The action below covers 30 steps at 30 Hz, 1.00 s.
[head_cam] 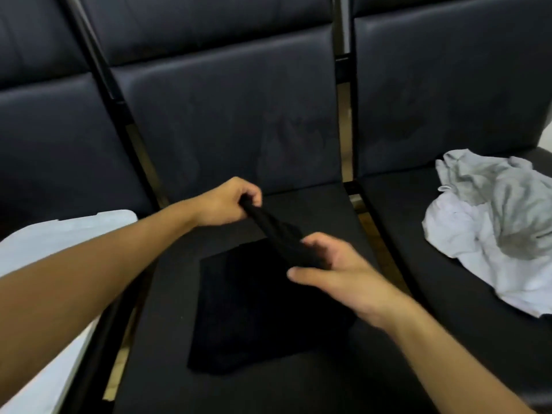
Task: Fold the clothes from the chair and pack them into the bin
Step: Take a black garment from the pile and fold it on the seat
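A black garment [257, 312] lies partly folded on the middle chair seat [298, 389], and one end of it is lifted. My left hand [222, 204] grips that raised end in a fist above the seat. My right hand [337, 273] holds the same bunched strip lower down, thumb and fingers around it. On the right chair seat [466, 318] sits a crumpled pile of grey and white clothes [495, 222]. A white bin [35, 243] shows at the left edge, mostly hidden by my left forearm.
Three dark padded chairs stand side by side with black metal frames between them. The backrests [227, 115] rise behind the seats. Gaps between the seats show a light floor.
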Available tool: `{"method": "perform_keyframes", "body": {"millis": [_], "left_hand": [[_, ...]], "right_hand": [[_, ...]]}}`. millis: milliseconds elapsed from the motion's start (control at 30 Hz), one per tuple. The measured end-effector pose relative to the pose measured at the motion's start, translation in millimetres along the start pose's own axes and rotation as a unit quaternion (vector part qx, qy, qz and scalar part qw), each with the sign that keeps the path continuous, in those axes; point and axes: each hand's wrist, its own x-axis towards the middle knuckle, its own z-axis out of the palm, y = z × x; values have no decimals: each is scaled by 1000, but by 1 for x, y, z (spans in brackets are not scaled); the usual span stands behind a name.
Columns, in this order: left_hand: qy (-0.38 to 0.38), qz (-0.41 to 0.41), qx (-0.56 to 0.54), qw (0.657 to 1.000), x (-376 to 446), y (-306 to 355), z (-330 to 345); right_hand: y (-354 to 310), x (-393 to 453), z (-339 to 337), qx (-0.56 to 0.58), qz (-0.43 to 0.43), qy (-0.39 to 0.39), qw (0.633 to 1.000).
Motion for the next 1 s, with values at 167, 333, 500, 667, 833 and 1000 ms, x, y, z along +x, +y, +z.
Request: {"method": "perform_keyframes", "body": {"millis": [167,333,500,667,833,1000], "left_hand": [[-205,-156,360,897,-94,-63,-32],[-136,-85,344,925,-74,-53,1],[-183,69,415,889,-1,-9,69],[-192,78,502,840,-2,1,56],[-79,46,414,906,-115,0,10],[99,-154,258,949,-287,21,-8]], "right_hand": [[10,18,58,-109,38,-146,982],[40,38,28,-412,134,84,897],[51,56,33,-357,229,55,904],[43,59,22,-373,193,34,907],[-2,45,38,-478,8,-69,876],[-62,22,134,-550,-172,-144,805]]}}
